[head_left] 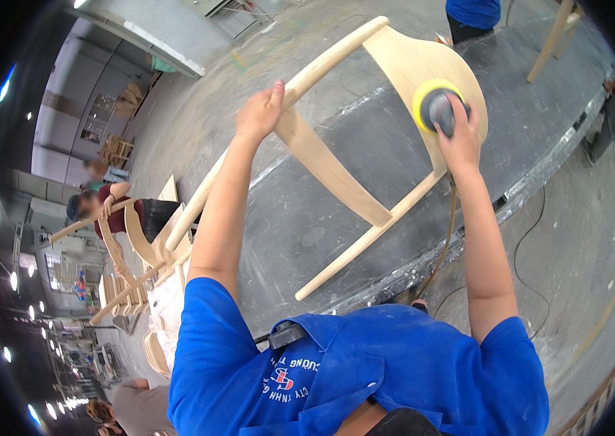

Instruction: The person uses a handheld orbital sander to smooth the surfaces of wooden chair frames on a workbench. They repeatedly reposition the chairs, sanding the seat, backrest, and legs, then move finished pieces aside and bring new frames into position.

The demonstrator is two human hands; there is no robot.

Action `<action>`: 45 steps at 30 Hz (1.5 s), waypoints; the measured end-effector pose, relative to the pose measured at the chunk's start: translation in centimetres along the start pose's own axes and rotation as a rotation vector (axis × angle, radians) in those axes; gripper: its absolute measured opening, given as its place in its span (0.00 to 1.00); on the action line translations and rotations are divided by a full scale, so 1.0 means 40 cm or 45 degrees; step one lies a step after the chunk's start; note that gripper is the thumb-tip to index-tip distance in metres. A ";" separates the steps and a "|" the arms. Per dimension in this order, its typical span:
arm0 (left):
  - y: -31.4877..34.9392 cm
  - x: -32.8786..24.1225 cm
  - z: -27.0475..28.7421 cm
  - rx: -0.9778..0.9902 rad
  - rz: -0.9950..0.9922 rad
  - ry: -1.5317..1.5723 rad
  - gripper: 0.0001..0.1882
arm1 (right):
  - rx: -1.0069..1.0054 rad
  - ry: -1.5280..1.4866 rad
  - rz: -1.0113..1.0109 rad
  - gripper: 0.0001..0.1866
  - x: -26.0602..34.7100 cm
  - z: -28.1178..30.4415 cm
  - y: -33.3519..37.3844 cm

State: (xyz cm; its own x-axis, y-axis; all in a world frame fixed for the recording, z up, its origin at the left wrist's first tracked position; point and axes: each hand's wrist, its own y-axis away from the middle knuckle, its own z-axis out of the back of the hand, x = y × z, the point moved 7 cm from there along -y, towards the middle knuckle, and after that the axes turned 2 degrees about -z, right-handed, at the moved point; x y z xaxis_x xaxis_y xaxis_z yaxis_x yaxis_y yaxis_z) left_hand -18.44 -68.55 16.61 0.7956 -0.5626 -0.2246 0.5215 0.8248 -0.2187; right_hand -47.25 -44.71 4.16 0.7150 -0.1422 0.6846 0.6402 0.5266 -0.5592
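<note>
Likely stiff and light, the chair frame (pixel 329 161) is offering its leg (pixel 333 59) as handhold; the left hand (pixel 260 115) is gripping it, the right hand (pixel 460 142) clasping a sander (pixel 435 109).

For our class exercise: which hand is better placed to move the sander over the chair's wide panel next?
Probably the right hand: it grips the sander, which sits on the wide panel. The left hand holds a side bar, farther from that panel.
</note>
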 end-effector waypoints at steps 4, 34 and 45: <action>0.003 0.004 -0.012 0.008 0.008 0.036 0.37 | -0.020 -0.061 -0.058 0.36 -0.118 -0.006 0.120; 0.607 -0.073 -0.256 -0.287 -0.131 -0.068 0.24 | 0.494 0.542 -0.735 0.42 -0.646 0.534 0.754; 0.913 -0.088 -0.627 -0.241 -0.213 0.072 0.21 | 0.733 0.334 -0.088 0.39 -0.288 0.412 0.442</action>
State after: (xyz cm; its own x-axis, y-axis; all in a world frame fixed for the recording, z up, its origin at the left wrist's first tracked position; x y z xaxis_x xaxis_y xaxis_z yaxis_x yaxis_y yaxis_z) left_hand -9.94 -37.88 -14.40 0.6819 -0.6969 -0.2221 0.5729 0.6976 -0.4302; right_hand -48.81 -19.95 -5.89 0.7692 -0.3543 0.5318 0.4859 0.8648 -0.1266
